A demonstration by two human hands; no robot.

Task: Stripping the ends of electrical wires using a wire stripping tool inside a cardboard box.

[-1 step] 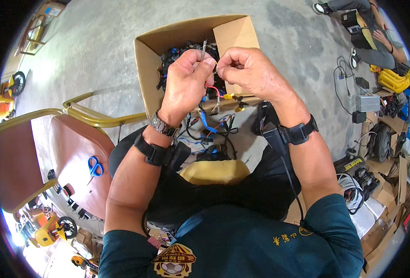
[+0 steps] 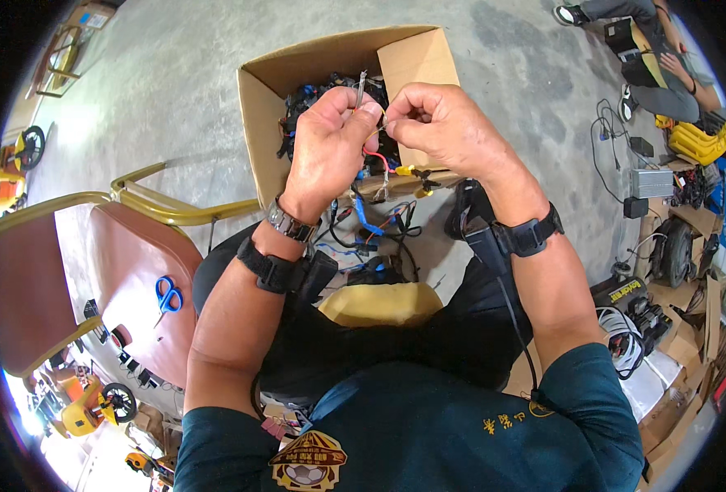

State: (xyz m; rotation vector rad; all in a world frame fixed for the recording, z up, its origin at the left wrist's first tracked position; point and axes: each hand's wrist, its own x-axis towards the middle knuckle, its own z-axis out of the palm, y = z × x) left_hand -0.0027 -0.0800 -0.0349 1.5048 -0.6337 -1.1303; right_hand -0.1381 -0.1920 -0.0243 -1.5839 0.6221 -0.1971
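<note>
Grey floor (image 2: 191,90) surrounds a cardboard box (image 2: 418,62), left fingers (image 2: 364,117) and right fingers (image 2: 406,127) clamped on thin wires (image 2: 377,131).

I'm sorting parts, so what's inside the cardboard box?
The cardboard box holds a dark tangle of wires, partly blocked by the left hand; its bottom is covered.

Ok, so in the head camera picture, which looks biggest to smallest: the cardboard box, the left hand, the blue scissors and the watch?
1. Cardboard box, even partly covered
2. Left hand
3. Blue scissors and watch: too alike to rank; the watch may be nearer the camera.
</note>
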